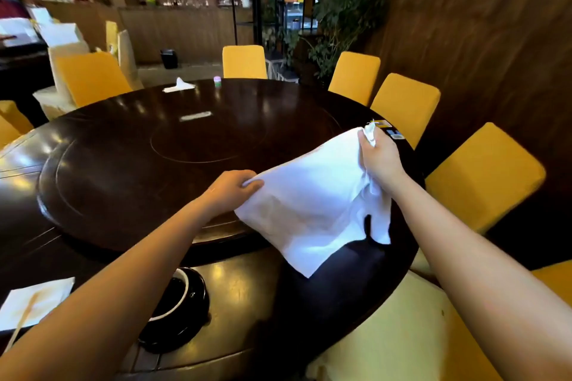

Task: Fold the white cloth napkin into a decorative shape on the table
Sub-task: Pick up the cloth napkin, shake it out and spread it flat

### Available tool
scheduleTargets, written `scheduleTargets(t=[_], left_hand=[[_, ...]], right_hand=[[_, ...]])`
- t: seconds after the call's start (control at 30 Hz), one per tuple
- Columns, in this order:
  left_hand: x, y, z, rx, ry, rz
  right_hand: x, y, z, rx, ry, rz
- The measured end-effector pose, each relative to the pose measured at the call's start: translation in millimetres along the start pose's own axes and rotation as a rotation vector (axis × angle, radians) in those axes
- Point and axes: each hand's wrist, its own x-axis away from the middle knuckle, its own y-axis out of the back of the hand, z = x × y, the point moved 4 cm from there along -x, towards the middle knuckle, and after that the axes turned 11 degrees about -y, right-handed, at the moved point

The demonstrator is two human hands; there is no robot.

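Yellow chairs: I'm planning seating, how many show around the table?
7, maybe more hidden: far left, left edge, far centre, three along the right, near right.

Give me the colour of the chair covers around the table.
Yellow chair covers, plain, no pattern; the head view shows them around the dark table.

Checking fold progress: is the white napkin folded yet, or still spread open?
Spread, unfolded. The white napkin hangs open above the table, held by the left hand and right hand.
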Motion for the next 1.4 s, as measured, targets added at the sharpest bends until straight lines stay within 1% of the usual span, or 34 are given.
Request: scheduleTargets(t=[0.07, 0.13, 0.23, 0.33, 0.4, 0.5, 0.63, 0.73, 0.77, 0.9, 0.97, 1.03, 1.1, 1.17, 1.27, 1.3, 1.4], left_hand=[[-5, 8, 0, -0.056, -0.022, -0.090], [-11, 17, -2, -0.088, -0.052, -0.122], [-22, 32, -6, -0.150, -0.104, -0.065], [-35, 48, -4, -0.237, -0.127, -0.050], [-47, 63, 3, -0.274, -0.095, -0.063], [-68, 83, 22, -0.331, -0.016, -0.055], [-88, 111, 43, -0.467, 0.025, -0.053], [-108, 134, 58, -0.516, 0.045, -0.079], [-115, 144, 62, -0.534, 0.046, -0.107], [-142, 181, 66, -0.607, 0.002, -0.253], [-151, 195, 65, -0.648, -0.006, -0.317], [-150, 206, 66, -0.676, -0.015, -0.377], [-142, 209, 70, -0.707, -0.049, -0.408], [-127, 204, 73, -0.736, -0.085, -0.405], [-94, 181, 81, -0.764, -0.151, -0.383], [-82, 168, 83, -0.775, -0.189, -0.351], [-42, 118, 92, -0.811, -0.275, -0.187]], right_hand=[[-3, 9, -2, 0.069, 0.009, -0.022], [-5, 18, -2, 0.116, 0.015, -0.032], [-11, 26, 1, 0.167, 0.026, -0.007], [-20, 21, 7, 0.150, 0.043, 0.097], [-32, 11, 15, 0.096, 0.050, 0.149], [-56, -11, 32, 0.027, 0.062, 0.162], [-83, -39, 51, 0.025, 0.064, 0.162], [-116, -58, 70, 0.015, 0.041, 0.177], [-127, -63, 77, -0.025, 0.016, 0.187], [-168, -70, 103, -0.323, -0.114, 0.191], [-184, -68, 114, -0.442, -0.121, 0.183], [-196, -65, 118, -0.485, -0.113, 0.160], [-202, -63, 114, -0.516, -0.116, 0.149], [-200, -64, 105, -0.552, -0.133, 0.160], [-185, -71, 80, -0.587, -0.156, 0.226], [-177, -74, 69, -0.606, -0.165, 0.253], [-151, -83, 25, -0.671, -0.230, 0.307]])
